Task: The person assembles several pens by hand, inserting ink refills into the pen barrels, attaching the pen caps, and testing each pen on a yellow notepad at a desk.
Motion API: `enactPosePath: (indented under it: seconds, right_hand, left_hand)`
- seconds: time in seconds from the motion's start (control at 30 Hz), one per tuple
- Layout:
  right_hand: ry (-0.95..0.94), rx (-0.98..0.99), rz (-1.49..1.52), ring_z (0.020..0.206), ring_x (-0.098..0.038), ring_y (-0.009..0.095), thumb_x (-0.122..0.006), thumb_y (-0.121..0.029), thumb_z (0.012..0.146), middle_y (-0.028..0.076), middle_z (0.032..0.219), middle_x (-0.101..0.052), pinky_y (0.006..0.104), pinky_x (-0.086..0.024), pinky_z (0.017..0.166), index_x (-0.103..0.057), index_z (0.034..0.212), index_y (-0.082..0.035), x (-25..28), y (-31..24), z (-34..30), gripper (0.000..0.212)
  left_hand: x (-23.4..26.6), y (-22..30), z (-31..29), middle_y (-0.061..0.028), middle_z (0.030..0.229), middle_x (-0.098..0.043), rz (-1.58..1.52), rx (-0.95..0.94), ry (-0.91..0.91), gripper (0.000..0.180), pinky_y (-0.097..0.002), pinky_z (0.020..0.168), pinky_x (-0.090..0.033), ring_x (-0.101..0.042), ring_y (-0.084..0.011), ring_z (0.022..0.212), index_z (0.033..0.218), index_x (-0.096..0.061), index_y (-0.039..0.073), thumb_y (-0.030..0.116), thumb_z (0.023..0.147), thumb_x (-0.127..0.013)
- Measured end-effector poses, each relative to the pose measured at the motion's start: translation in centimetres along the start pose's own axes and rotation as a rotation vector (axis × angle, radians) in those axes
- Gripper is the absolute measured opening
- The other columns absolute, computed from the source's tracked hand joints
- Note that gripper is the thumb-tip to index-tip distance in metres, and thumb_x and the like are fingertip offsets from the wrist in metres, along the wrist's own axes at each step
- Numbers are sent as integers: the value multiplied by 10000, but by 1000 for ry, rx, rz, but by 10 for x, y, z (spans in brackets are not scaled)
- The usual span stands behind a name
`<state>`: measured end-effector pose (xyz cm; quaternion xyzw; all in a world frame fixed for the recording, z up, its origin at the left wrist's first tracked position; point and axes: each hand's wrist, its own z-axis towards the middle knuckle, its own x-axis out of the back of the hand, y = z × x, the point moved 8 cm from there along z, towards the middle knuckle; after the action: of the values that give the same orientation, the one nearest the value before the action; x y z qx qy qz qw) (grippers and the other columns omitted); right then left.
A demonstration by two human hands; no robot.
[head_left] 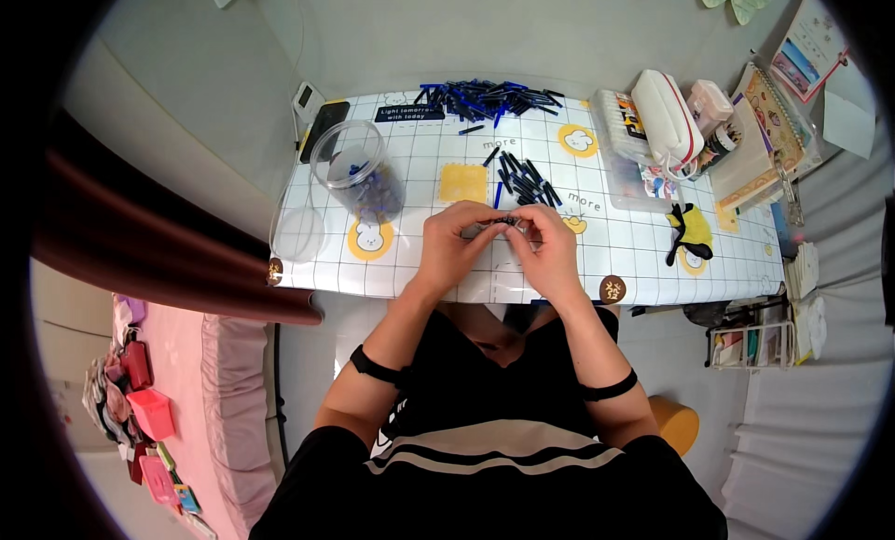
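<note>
My left hand (451, 248) and my right hand (548, 249) meet over the near middle of the desk, fingertips pinched together. Between them shows a small dark piece (506, 220), mostly hidden by the fingers, too small to make out. Just beyond my fingers lies a small group of dark blue and black tubes (528, 179), shaped like ink cartridges. A larger heap of similar tubes (485, 100) is at the back by the wall. To the left, a clear plastic jar (359, 167) with blue pieces inside stands without its lid.
A clear round lid (301, 234) lies left of the jar. Behind it are a black flat device (326, 130) and a small white clock-like box (306, 102). On the right stand a white pouch (667, 116), a clear case (623, 181), a yellow-black cloth item (691, 232) and notebooks (772, 121).
</note>
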<state>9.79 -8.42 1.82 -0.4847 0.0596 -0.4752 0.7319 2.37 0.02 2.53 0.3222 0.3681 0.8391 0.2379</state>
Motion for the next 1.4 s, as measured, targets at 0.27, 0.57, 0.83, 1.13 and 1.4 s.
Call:
enactPosePath:
  seconds: [0.27,0.57,0.83,1.13,1.4]
  right_hand:
    - [36,-99,97,588,-530,151,-549,1,659,79,728,-545,212,-414,524,-519,792,-4,3,5,-3,137]
    - [37,-90,95,593,-539,147,-562,-8,655,81,700,-550,212,-418,528,-525,806,1,2,8,-5,156]
    - [63,-45,63,633,-555,171,-551,-41,677,106,749,-569,225,-426,550,-556,841,-15,5,2,-3,167]
    - [2,-105,22,682,-557,145,-532,9,685,115,802,-572,197,-424,583,-550,920,-41,2,4,-4,242]
    - [11,19,14,699,-564,228,-513,24,682,132,824,-562,239,-441,593,-536,900,-16,1,-5,-3,223]
  left_hand:
    - [-5,-11,-4,-87,754,-560,-168,115,-11,157,-220,598,-467,-560,-152,681,806,-566,-3,-9,650,-576]
    - [-7,-17,-6,-88,777,-567,-233,197,-4,155,-227,639,-470,-571,-156,716,811,-547,-23,-22,657,-568]
    - [-7,-17,-6,-83,769,-569,-211,196,-9,172,-221,632,-469,-571,-147,701,821,-553,-15,-10,651,-579]
    - [-7,-15,-6,-86,762,-564,-174,188,-20,181,-219,628,-468,-568,-147,699,829,-549,-16,-20,650,-574]
    - [-7,-15,-5,-89,779,-561,-129,176,-31,178,-226,632,-470,-569,-153,705,829,-542,-15,-33,653,-561]
